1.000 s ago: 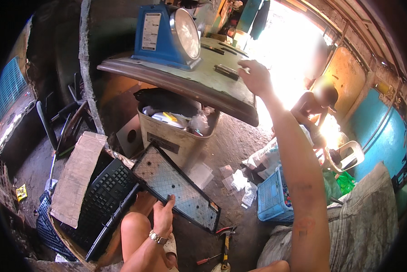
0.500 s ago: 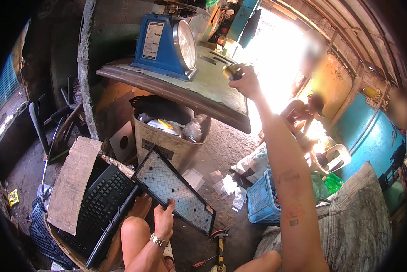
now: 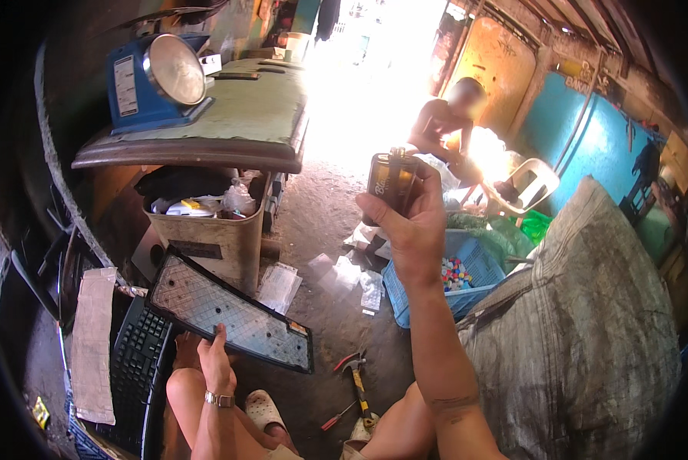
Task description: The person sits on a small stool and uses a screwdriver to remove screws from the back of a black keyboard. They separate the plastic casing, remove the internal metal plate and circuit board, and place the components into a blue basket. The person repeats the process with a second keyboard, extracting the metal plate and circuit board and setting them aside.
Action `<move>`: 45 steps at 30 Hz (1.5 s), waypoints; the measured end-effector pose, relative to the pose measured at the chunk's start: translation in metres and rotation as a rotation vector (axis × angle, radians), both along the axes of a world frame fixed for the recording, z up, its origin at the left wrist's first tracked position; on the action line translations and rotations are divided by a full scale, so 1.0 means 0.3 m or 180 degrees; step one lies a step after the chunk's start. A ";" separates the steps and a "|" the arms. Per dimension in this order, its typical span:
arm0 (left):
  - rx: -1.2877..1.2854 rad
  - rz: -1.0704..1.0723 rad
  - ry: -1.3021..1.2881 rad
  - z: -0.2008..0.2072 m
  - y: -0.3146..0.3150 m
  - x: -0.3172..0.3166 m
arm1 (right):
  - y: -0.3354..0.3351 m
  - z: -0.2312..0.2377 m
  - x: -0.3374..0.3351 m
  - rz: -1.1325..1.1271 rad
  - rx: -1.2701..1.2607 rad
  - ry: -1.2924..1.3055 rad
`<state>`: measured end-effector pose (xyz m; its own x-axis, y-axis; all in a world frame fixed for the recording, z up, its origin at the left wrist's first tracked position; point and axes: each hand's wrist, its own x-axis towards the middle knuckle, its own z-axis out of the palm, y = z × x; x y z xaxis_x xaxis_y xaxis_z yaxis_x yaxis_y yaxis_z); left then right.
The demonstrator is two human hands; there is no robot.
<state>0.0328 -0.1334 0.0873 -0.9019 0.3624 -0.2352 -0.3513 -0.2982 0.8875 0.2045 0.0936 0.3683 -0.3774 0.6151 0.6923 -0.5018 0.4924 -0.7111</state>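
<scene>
My left hand (image 3: 216, 364) grips the lower edge of a keyboard half (image 3: 237, 310), a long black-framed panel with a clear membrane sheet showing printed traces. It is tilted above my left knee. Raised in front of me, my right hand (image 3: 419, 230) is closed round a small, flat, dark glass bottle (image 3: 390, 184) with a metal neck, like a perfume bottle. The bottle stands upright between thumb and fingers. Beside my left leg, a black keyboard (image 3: 138, 337) lies in a cardboard box (image 3: 93, 345).
A hammer (image 3: 358, 387) and a screwdriver (image 3: 338, 416) lie between my feet. A blue crate (image 3: 398, 295) holds bottle caps, beside a large sack (image 3: 582, 322). The table (image 3: 260, 100) carries a blue scale (image 3: 125, 92); below stands a bin (image 3: 237, 241). A person (image 3: 441, 126) sits beyond.
My right hand has brought the bottle from over the table toward me, lower and nearer. The view has swung right. My left hand still holds the keyboard half.
</scene>
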 end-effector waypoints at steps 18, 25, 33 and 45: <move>-0.0539 -0.0397 0.0159 -0.027 0.067 0.015 | 0.158 -0.092 0.375 -0.0885 -0.0040 0.1380; -0.0529 -0.0493 0.0138 -0.066 0.064 0.009 | 0.160 -0.082 0.418 -0.1072 -0.0098 0.1420; -0.0490 -0.0445 0.0102 -0.060 0.049 0.017 | 0.127 -0.077 0.440 -0.1161 -0.0045 0.1339; -0.0412 -0.0475 0.0088 -0.071 0.039 0.004 | 0.111 -0.077 0.448 -0.1162 0.0055 0.1298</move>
